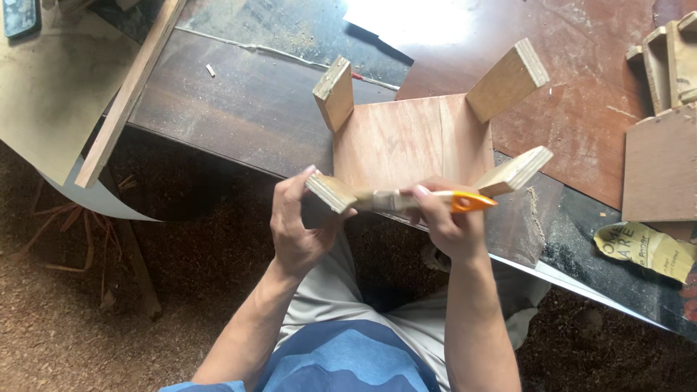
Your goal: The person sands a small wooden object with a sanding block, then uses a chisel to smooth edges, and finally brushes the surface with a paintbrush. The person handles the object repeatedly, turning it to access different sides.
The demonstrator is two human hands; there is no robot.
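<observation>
left arm: bare forearm rises from the lower left of the view, angled up and to the right.
left hand (299, 226): back toward the camera, fingers curled shut in a grip, thumb up top, knuckles bent.
right arm: bare forearm runs almost straight up from the bottom edge.
right hand (446, 221): fingers folded closed in a grip, thumb pressing on top, wrist bent slightly left.
spacing: hands level, near each other, not touching.
</observation>
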